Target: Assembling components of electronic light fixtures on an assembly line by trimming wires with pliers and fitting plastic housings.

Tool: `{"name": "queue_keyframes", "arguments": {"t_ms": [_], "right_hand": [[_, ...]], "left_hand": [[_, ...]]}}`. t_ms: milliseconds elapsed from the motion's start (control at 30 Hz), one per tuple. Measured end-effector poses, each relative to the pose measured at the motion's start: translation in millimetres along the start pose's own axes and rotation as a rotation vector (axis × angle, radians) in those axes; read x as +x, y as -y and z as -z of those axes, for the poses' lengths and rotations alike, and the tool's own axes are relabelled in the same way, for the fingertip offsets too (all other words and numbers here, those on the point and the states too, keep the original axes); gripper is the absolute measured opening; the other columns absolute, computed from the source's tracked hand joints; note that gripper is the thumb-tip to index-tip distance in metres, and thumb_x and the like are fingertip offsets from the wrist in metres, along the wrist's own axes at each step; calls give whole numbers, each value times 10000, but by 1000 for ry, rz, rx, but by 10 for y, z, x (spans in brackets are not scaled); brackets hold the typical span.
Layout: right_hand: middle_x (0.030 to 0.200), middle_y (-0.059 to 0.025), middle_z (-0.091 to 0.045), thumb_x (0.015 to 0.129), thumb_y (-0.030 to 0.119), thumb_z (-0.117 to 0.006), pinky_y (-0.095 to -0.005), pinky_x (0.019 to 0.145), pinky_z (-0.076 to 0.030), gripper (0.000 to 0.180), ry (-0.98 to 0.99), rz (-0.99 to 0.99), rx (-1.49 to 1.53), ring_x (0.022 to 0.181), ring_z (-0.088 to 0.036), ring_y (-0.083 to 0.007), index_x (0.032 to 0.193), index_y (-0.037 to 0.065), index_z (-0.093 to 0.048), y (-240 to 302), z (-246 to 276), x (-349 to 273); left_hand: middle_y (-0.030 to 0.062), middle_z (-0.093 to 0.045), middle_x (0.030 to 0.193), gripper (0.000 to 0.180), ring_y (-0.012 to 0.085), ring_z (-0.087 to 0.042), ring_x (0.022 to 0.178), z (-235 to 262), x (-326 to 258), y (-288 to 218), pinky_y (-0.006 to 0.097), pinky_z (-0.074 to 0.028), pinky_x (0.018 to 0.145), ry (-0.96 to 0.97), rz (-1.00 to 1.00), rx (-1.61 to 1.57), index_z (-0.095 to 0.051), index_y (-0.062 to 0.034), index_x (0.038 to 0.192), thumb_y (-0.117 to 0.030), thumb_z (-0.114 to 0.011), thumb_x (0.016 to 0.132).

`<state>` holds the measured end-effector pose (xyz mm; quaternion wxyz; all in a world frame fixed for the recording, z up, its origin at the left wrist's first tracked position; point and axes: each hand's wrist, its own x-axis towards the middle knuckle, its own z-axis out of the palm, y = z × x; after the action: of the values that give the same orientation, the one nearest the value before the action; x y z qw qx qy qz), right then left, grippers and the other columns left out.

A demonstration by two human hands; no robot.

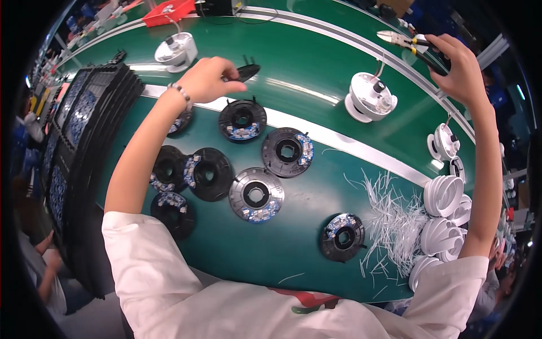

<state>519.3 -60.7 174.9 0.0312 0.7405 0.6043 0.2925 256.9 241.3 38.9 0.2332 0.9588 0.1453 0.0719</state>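
Raised over the far side of the table, my left hand is closed on the rim of a black disc, seen nearly edge-on. At the far right my right hand grips a pair of diagonal cutters with yellow and black handles. Several black round discs with blue circuit boards, such as one black disc near my left hand, lie on the green table. A greyer disc rests among them, and a lone disc lies nearer me. Between my hands stands a white round housing with wires.
A tall stack of black trays holding blue boards stands at the left. Clipped white strips are heaped at the right beside white rings. Another white housing and a red bin sit on the far green belt.
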Motion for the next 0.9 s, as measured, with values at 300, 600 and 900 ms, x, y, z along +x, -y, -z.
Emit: {"name": "queue_keyframes", "arguments": {"t_ms": [300,600,900], "right_hand": [[961,-140,-536,487,-10,-594,-346,808,-418,511,-67,38,83,916,-506,-309,995,5,-538,376,226,-124],[851,-131,-529,466,13,-626,-348,734,-420,473,-104,108,130,811,-508,-297,932,-7,-548,628,194,52],[780,-101,-504,428,25,-636,-338,667,-416,485,-96,120,172,747,-481,-271,904,15,-546,821,54,228]], "left_hand": [[142,-599,860,299,284,-530,891,321,-1283,736,359,-432,766,-320,364,320,-622,-43,857,-275,-664,675],[109,-600,890,280,289,-505,930,364,-2034,1642,361,-430,801,-389,549,558,-639,-66,813,-195,-730,582],[113,-582,931,326,275,-488,982,305,-1599,1787,346,-426,829,-219,550,433,-622,-63,839,-225,-733,580]]}}
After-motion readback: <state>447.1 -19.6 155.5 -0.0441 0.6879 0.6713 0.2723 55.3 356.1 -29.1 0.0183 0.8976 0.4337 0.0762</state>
